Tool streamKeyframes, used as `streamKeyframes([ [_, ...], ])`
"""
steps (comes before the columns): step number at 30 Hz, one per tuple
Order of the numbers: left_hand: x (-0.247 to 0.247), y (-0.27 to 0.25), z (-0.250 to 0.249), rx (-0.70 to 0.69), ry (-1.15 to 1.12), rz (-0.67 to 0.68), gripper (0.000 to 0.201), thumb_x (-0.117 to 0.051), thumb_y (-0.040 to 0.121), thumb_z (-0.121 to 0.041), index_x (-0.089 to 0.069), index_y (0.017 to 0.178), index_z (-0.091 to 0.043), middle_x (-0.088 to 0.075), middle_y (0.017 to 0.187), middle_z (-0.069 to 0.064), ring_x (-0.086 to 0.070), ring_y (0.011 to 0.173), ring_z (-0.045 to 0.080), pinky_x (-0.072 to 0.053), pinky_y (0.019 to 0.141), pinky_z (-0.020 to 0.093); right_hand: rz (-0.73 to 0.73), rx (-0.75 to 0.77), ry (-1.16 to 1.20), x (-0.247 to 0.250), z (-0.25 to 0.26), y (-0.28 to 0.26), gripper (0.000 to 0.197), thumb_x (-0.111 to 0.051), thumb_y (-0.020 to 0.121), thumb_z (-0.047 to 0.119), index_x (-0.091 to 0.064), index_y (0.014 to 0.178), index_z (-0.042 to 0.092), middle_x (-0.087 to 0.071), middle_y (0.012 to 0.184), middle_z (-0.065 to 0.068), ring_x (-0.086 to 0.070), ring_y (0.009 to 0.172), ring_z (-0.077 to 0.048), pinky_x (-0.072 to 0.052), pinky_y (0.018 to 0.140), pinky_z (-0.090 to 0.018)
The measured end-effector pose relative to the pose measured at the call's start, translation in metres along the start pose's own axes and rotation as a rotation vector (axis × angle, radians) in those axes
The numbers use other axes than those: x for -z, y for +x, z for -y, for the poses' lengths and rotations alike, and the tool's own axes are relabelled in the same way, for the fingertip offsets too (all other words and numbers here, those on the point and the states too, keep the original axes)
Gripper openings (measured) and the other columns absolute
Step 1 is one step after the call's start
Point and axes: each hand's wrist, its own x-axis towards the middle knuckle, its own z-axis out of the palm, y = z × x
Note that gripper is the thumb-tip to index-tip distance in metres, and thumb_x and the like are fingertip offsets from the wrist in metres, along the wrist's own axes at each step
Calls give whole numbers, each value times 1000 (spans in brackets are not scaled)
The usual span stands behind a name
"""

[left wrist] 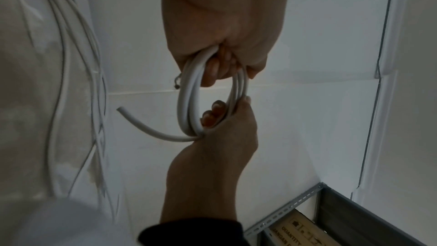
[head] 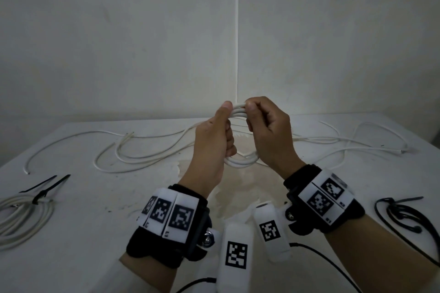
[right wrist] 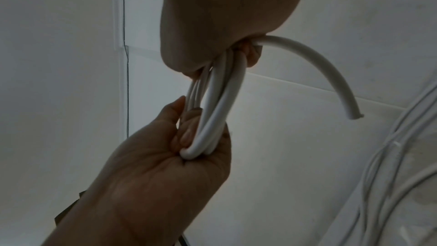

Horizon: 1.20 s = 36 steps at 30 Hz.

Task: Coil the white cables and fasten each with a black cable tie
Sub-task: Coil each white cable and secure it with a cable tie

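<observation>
Head view: you hold the coil upright above the desk, between both hands. Your left hand grips its left side, thumb pressed on the top strands; your right hand has its fingers curled over the top right. Loose cables lie spread on the desk behind. A tied coil with a black tie lies at the left edge; spare ties lie at the right.

Left wrist view: your left fingers are hooked through the coil, strands running between them and the palm. Your right fingers pinch the opposite side. The free end sticks out to the side.

Right wrist view: your right hand clamps the strands at one end of the coil; the left hand grips the far bend in curled fingers.
</observation>
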Motion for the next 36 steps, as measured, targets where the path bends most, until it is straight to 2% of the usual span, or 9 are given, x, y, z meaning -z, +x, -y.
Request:
streamKeyframes([
  [3, -2, 2, 2, -20, -1, -26, 44, -51, 92, -29, -33, 53, -19, -24, 40, -10, -20, 34, 6, -21, 35, 18, -58, -11, 2, -5, 1, -2, 15, -44, 91, 22, -55, 81, 18, -46, 57, 12, -41, 52, -4, -37, 54, -25],
  [7, -4, 6, 4, -76, 34, -78, 48, -52, 92, -28, -33, 49, -18, -27, 36, -10, -24, 29, 6, -23, 35, 16, -95, -45, 18, -10, 5, -4, 15, -44, 91, 21, -56, 83, 16, -53, 64, 10, -46, 58, -4, -39, 57, -21],
  [12, 2, 11, 12, -176, 134, -119, 52, -53, 91, -30, -38, 42, -22, -29, 35, -10, -26, 31, 7, -25, 43, 23, -17, -177, 87, -10, 5, -3, 26, -47, 95, 15, -54, 73, 26, -50, 53, 19, -43, 53, 0, -34, 58, -16],
  [16, 6, 12, 16, -236, 190, -139, 40, -53, 91, -31, -43, 58, -11, -29, 40, -8, -27, 35, 8, -27, 45, 25, 18, -317, 177, -10, 6, -2, 28, -47, 94, 13, -55, 69, 21, -43, 47, 15, -36, 49, -3, -32, 53, -19],
  [21, 8, 12, 18, -318, 272, -158, 38, -53, 91, -31, -44, 61, -10, -30, 52, 6, -30, 50, 21, -28, 50, 31, -3, -405, 296, -10, 9, -2, 26, -46, 93, 8, -55, 69, 14, -40, 52, 6, -35, 48, -2, -31, 48, -12],
  [26, 10, 12, 21, -312, 292, -153, 39, -53, 91, -32, -42, 59, -11, -29, 51, 5, -28, 48, 18, -29, 52, 33, 34, -383, 264, -9, 7, -5, 26, -46, 94, 9, -55, 69, 13, -39, 54, 3, -35, 48, -4, -32, 50, -14],
  [31, 14, 11, 23, -303, 291, -136, 37, -53, 91, -30, -45, 63, -8, -30, 51, 4, -28, 46, 15, -29, 53, 35, 137, -377, 241, -2, 3, -5, 26, -45, 95, 11, -57, 72, 15, -45, 55, 2, -41, 50, -5, -37, 50, -18],
  [34, 14, 10, 24, -289, 271, -131, 37, -53, 92, -30, -45, 62, -9, -30, 51, 5, -29, 45, 15, -29, 50, 33, 144, -343, 225, -1, 2, -7, 26, -44, 95, 11, -57, 74, 14, -45, 56, 1, -42, 51, -4, -38, 51, -18],
  [36, 13, 10, 24, -279, 260, -132, 41, -52, 92, -29, -41, 56, -12, -31, 47, 0, -29, 41, 11, -29, 47, 30, 130, -335, 234, -1, 2, -8, 26, -42, 96, 10, -56, 75, 11, -44, 56, 0, -41, 51, -5, -37, 52, -18],
])
